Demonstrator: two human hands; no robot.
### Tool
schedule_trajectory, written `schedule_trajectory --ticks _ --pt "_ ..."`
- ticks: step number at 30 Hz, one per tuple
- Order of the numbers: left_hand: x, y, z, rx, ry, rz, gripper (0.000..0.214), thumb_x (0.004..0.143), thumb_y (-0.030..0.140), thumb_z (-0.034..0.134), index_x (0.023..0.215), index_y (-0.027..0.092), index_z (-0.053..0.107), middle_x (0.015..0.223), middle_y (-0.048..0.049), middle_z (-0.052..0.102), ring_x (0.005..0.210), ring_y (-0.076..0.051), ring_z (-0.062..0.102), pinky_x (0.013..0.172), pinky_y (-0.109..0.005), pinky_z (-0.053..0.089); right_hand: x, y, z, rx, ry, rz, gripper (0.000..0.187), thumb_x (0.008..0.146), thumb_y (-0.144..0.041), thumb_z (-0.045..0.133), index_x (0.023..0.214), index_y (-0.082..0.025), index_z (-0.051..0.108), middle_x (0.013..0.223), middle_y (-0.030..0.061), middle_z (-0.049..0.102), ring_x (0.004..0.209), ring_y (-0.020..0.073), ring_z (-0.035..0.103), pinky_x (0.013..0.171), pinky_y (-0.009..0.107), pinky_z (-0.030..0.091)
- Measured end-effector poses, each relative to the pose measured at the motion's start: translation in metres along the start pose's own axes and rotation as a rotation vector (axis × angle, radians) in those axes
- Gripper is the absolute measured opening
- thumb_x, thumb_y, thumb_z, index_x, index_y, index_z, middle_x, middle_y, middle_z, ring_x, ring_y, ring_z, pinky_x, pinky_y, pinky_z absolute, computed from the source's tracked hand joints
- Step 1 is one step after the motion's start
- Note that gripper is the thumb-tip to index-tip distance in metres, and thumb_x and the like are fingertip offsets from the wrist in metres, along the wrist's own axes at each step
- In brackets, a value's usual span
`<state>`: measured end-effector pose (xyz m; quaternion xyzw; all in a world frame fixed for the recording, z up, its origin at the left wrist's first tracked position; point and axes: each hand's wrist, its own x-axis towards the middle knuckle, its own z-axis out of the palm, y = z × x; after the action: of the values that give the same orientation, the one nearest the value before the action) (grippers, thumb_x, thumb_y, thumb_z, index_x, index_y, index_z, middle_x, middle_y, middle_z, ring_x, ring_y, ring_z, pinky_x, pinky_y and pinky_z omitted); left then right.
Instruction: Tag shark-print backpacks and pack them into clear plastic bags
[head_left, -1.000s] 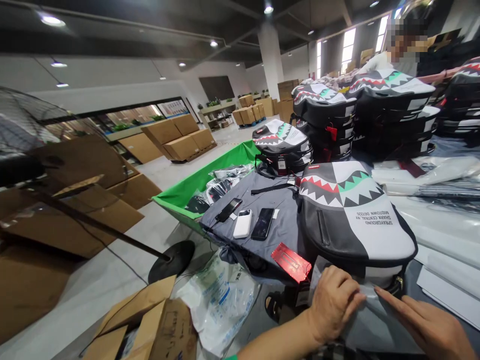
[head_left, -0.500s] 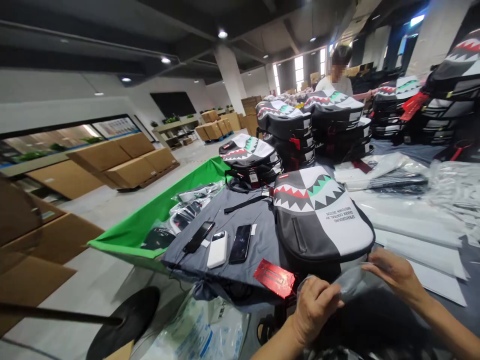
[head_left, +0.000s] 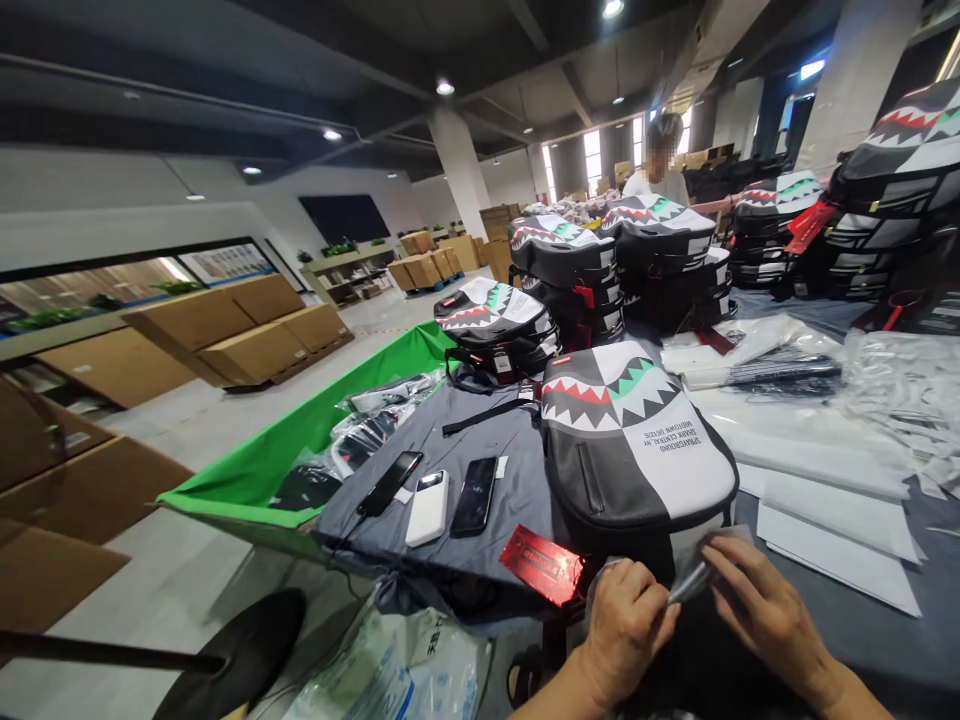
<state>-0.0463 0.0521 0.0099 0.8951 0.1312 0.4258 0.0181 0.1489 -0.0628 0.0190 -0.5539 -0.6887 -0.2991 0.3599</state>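
My left hand (head_left: 626, 630) and my right hand (head_left: 761, 610) pinch a transparent plastic bag (head_left: 694, 578) between them at the bottom of the view. The bag's film is gathered over a dark backpack (head_left: 697, 660), most of which my hands and forearms hide. Just above them lies a grey-and-white backpack with a shark-mouth print (head_left: 637, 450). A red card tag (head_left: 541, 565) sits close to my left hand. Two phones (head_left: 474, 497) and a white power bank (head_left: 427, 508) lie further left on a grey cloth (head_left: 420, 450).
A green-lined bin (head_left: 300, 470) holding bagged items lies left of the cloth. Stacks of shark-print backpacks (head_left: 570, 250) rise behind, near a person (head_left: 656, 170). White sheets (head_left: 832, 520) lie to the right. Cartons (head_left: 255, 330) stand on the floor at left, beside a round black stand base (head_left: 240, 650).
My hands have come closer together, and the plastic film is bunched between them. My view has swung left and then settled, with little shift over the last half second.
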Motion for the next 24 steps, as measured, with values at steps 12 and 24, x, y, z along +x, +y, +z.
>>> schedule_trajectory --ticks 12,24 --pt "-0.023 0.012 0.001 0.147 0.159 -0.094 0.014 0.082 0.021 0.08 0.087 0.02 0.066 0.109 -0.0087 0.067 0.1 -0.025 0.06 0.085 -0.042 0.057 0.017 0.038 -0.001 0.153 -0.23 -0.362 0.021 0.088 -0.006 0.047 0.092 -0.021 0.061 0.087 0.0045 0.067 0.083 0.0174 0.064 0.076 0.03 0.056" --pt "-0.022 -0.006 -0.006 0.164 0.011 0.063 0.029 0.081 0.04 0.083 0.079 0.017 0.065 0.096 -0.0079 0.065 0.096 -0.022 0.062 0.086 -0.034 0.057 -0.004 0.036 0.008 0.12 -0.105 -0.234 0.014 0.093 -0.011 0.057 0.097 -0.022 0.065 0.091 0.0047 0.07 0.088 0.0192 0.066 0.087 0.036 0.053"
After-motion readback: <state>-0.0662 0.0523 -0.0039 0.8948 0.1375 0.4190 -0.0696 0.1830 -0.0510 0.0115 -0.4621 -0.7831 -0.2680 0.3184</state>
